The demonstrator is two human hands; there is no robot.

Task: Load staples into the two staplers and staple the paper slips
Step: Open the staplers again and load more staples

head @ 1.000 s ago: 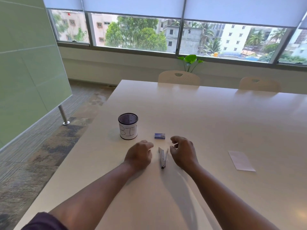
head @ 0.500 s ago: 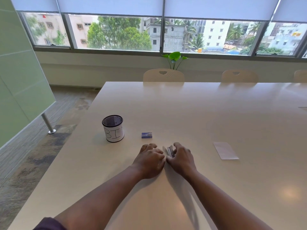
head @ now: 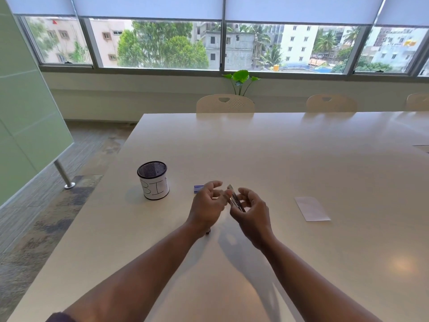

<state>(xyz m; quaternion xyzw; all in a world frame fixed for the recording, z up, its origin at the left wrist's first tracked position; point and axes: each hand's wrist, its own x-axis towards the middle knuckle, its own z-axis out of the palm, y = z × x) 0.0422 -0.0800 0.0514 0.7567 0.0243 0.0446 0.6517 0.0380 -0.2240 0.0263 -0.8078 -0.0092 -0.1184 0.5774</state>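
A slim metal stapler [head: 235,201] is held above the table between both hands, tilted with its far end up. My right hand [head: 253,212] curls its fingers round the stapler's lower part. My left hand [head: 206,205] pinches the upper end with thumb and finger, its other fingers loosely spread. A small blue staple box [head: 198,188] lies on the table just beyond my left hand. A white paper slip [head: 312,208] lies flat to the right. A small dark object [head: 208,232] peeks out under my left wrist; I cannot tell what it is.
A black mesh cup labelled BIN [head: 153,180] stands at the left on the long pale table [head: 278,159]. Chairs [head: 225,103] line the far side under the window. The table's left edge drops to the floor.
Both hands closed over the stapler lying on the table, then lifted it. It is now off the surface and tilted between the hands.
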